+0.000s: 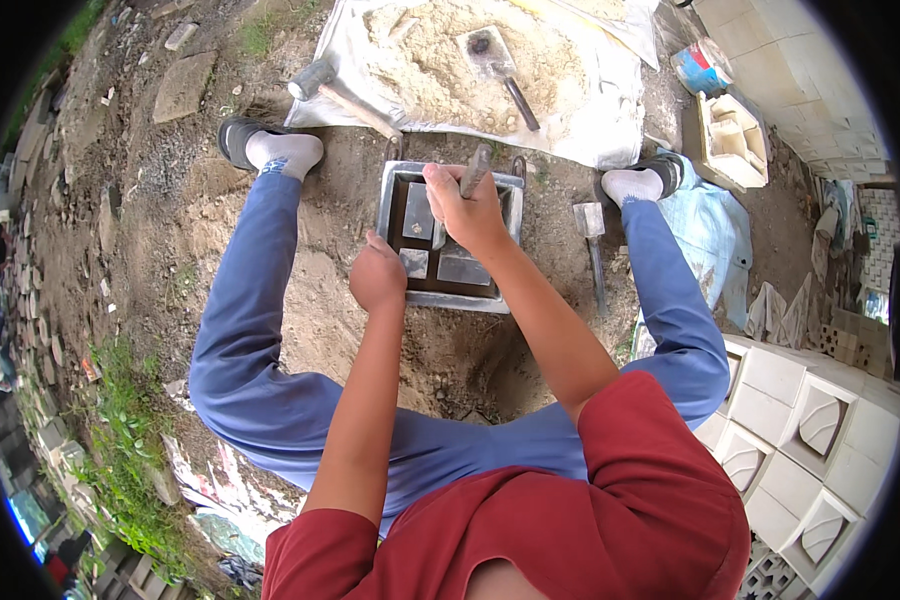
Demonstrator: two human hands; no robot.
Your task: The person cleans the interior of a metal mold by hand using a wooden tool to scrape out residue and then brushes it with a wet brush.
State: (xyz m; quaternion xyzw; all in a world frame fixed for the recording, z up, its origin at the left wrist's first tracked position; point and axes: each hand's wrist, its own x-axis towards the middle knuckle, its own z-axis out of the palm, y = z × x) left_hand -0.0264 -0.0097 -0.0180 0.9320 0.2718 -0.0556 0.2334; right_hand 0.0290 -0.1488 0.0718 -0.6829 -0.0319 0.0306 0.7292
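Note:
Between my legs on the dirt is a square metal mould (457, 301). Grey flat-topped inner blocks (463, 268) sit inside it, with dark gaps between them. My right hand (470, 212) is over its upper part, closed around the worn handle (476, 168) of a tool. The handle sticks up from my fist, and the tool's lower end is mostly hidden, so I cannot tell its kind. My left hand (378, 276) is closed at the mould's left wall, its fingers partly hidden. Rounded metal loops stand at the mould's far side.
Beyond the mould, a white sheet (610, 140) bears pale sand (420, 70) and a square-bladed trowel (488, 52). A mallet (358, 108) lies across the sheet's left corner. To the right are a small flat-bladed tool (590, 222), a bucket (703, 68), a cream block (735, 140) and stacked blocks (765, 415).

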